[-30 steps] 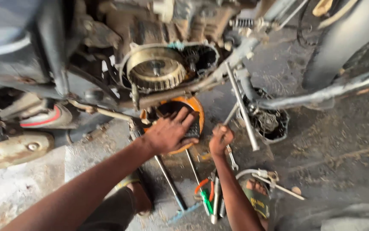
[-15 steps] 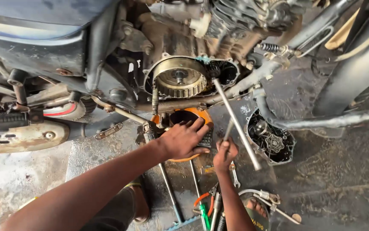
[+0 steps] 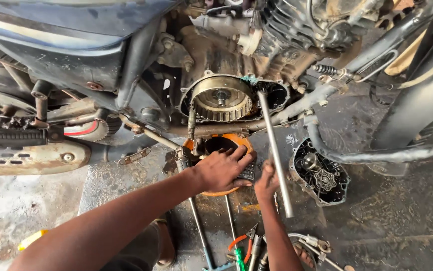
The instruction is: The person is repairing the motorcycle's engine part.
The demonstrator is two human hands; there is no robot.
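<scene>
I am steadying the orange drain pan (image 3: 215, 191) on the wet concrete directly beneath the opened engine side of the motorcycle; its rim is showing above and below my left hand (image 3: 222, 169), with a dark well of oil in the middle. My left hand is lying flat and spread across the near rim, fingers fanned toward a small dark block (image 3: 248, 171) at the pan's right edge. My right hand (image 3: 266, 181) is curled in a fist around the lower part of a long steel bar (image 3: 274, 150), which is slanting up so its top end is meeting the casing just right of the toothed round clutch drum (image 3: 221, 98).

As I judge it, the step is going well only if I am keeping the bar's tip seated squarely before loading it, and keeping the pan centred under the open case so drips are landing inside. I am keeping my left fingers off the oil.

The removed side cover (image 3: 321, 176) is lying inside-up to the right, near the bar. Below my wrists, pliers with orange grips (image 3: 242, 240) and a green-handled screwdriver (image 3: 238, 257) are resting on the floor, well apart from the pan
</scene>
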